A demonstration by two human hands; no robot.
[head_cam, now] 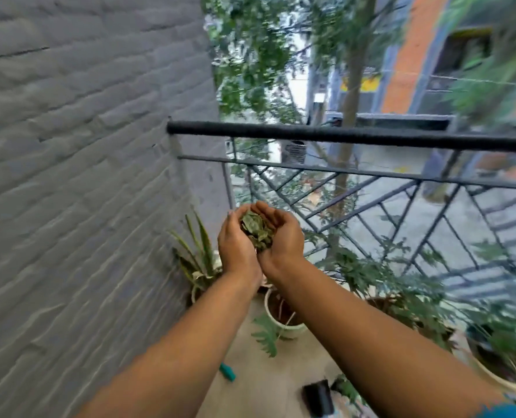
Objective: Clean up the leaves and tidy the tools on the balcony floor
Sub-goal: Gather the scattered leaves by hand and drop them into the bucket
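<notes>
A clump of dry green leaves [257, 230] lies cupped between my two hands, held up at chest height in front of the balcony railing. My left hand [235, 245] curls around the clump's left side and my right hand [282, 236] around its right side, wrists touching. On the floor below, a teal tool handle [227, 372] pokes out from under my left forearm. A small black object [317, 398] lies on the floor between my forearms, blurred.
A grey brick wall [84, 176] runs along the left. The black metal railing [341, 135] crosses ahead. Potted plants line the floor: a spiky one [198, 257] by the wall, a white pot [284, 315], and leafy pots [492, 354] to the right.
</notes>
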